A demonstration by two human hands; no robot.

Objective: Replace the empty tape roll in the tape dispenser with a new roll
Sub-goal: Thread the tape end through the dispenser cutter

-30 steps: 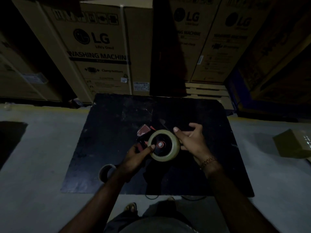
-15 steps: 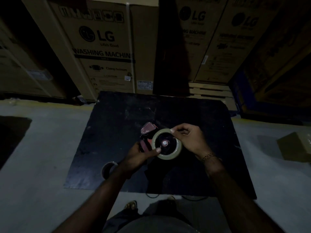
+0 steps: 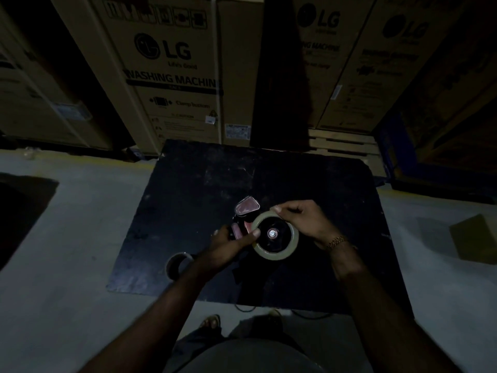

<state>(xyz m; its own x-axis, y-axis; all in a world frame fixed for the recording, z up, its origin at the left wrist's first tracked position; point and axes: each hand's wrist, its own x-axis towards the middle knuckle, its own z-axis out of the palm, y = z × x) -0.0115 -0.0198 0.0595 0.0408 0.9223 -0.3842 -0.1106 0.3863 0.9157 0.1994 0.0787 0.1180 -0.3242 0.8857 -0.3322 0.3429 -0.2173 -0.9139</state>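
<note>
A red and black tape dispenser (image 3: 246,211) is held over the black mat (image 3: 188,189). A new pale tape roll (image 3: 289,249) sits on the dispenser's hub, with a shiny bolt at its centre. My left hand (image 3: 231,243) grips the dispenser body, its thumb against the roll's left rim. My right hand (image 3: 304,224) pinches the roll's upper edge between thumb and fingers. The empty tape roll (image 3: 176,265), a bare cardboard ring, lies on the mat's near left part, partly behind my left forearm.
Tall cardboard washing machine boxes (image 3: 172,76) stand behind the mat. A wooden pallet (image 3: 344,146) shows under the right boxes. A small cardboard box (image 3: 476,240) lies on the grey floor at right. My feet are at the mat's near edge.
My right hand's fingers have closed from an open hold beside the roll to a pinch on its top edge. My left hand kept its grip on the dispenser.
</note>
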